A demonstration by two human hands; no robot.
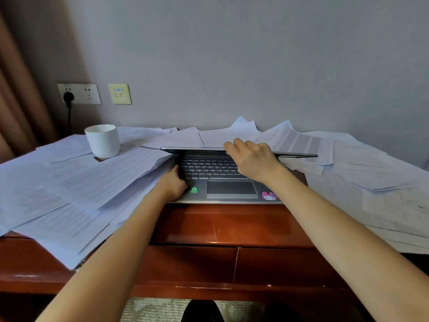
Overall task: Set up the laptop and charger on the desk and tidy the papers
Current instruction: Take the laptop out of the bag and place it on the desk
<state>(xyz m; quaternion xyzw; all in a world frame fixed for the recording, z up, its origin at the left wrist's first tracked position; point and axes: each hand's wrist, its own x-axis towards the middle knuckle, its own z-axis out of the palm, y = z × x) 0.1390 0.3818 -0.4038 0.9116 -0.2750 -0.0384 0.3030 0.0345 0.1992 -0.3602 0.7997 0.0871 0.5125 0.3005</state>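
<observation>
A grey laptop (232,188) lies on the reddish wooden desk (220,226), its lid partly raised and seen edge-on. My right hand (251,156) grips the front edge of the lid near its middle. At the left side of the laptop's base, my left hand (173,183) rests curled against the palm rest beside the keyboard. Loose printed papers (76,184) cover the desk to the left, behind the laptop and to the right (371,182). A black plug (69,97) sits in the wall socket, with its cable running down behind the desk.
A white mug (102,140) stands on the papers at the back left. A second wall plate (120,94) is beside the socket. A brown curtain (21,89) hangs at the left. Desk drawers (232,263) face me below the front edge.
</observation>
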